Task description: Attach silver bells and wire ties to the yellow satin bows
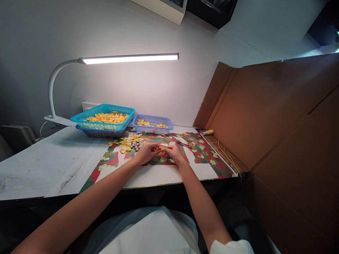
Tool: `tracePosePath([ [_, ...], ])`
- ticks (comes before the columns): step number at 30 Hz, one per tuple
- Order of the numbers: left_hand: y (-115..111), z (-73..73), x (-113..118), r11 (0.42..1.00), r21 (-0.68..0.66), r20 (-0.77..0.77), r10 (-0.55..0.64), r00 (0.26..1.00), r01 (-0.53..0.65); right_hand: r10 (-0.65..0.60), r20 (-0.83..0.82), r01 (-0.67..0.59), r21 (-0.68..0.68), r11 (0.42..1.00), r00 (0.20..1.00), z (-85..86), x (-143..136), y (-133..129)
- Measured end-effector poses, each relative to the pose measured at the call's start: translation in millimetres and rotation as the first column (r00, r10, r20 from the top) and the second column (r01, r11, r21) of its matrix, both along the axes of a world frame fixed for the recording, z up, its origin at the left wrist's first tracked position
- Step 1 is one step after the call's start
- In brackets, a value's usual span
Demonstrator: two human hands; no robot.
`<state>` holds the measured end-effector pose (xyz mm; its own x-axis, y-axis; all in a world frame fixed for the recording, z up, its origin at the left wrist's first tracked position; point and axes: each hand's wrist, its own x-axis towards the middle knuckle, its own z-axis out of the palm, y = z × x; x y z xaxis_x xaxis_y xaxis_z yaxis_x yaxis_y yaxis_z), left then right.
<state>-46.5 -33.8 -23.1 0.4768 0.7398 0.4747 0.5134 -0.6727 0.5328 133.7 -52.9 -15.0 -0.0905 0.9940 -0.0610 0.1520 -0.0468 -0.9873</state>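
Near the middle of the table, my left hand [146,152] and my right hand [173,152] are close together, fingers pinched. Between them they hold a small yellow ribbon bow [160,149], partly covered by the fingers. Just left of my left hand lie small silver bells [135,145], and beside these several loose yellow bows [125,144]. A thin tool with dark red handles [183,144], perhaps snips, rests to the right of my right hand. All of this is on a red, green and white patterned sheet [203,151].
At the back left stands a turquoise basket [127,110] of yellow bows, stacked on a blue one. A lavender basket [152,129] holds more bows. A lamp [129,59] reaches overhead. Tall cardboard [278,113] borders the right side, with a yellow spool [208,132] near it.
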Motion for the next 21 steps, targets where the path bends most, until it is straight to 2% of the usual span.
tracePosePath([
  [9, 3.2, -1.7, -1.6, 1.000, -0.008, -0.042, 0.028, 0.999, -0.028, -0.014, -0.029, 0.013, -0.031, 0.999, 0.999, 1.6, 0.2, -1.3],
  [21, 12.5, -7.4, -4.4, 0.999, -0.046, 0.036, -0.022, 0.999, 0.023, -0.004, -0.081, 0.001, -0.034, 0.999, 0.997, 11.3, 3.7, -8.8],
])
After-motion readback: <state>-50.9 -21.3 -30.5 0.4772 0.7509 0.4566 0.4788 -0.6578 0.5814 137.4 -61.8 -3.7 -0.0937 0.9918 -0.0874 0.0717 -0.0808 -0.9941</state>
